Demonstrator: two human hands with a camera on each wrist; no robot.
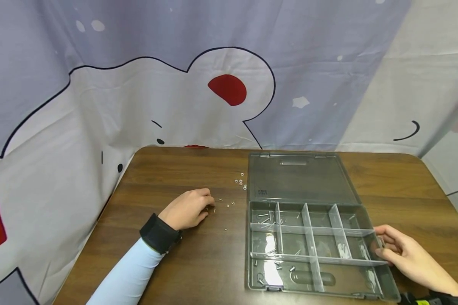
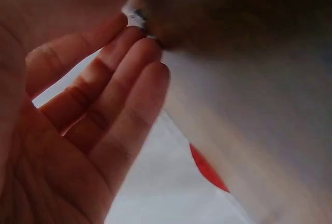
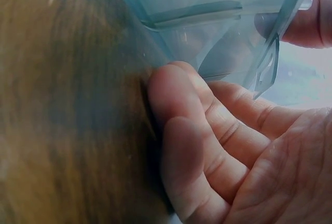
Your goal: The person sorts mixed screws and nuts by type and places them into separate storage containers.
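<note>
My left hand (image 1: 188,208) is low over the wooden table, its fingertips right beside several tiny screws (image 1: 233,203) scattered there. In the left wrist view the fingers (image 2: 137,92) bend gently, with a gap between thumb and index finger. My right hand (image 1: 402,252) grips the right wall of a clear grey compartment box (image 1: 316,281). The right wrist view has the thumb (image 3: 311,24) on one side of the wall and the fingers (image 3: 176,97) low against the outside. Small metal screws and pins (image 1: 269,218) lie in some of the box's compartments.
Several small white rings (image 1: 241,183) lie left of the box's lid (image 1: 297,178), which is folded back flat on the table (image 1: 191,169). A printed cloth (image 1: 145,97) hangs behind the table and down its left side.
</note>
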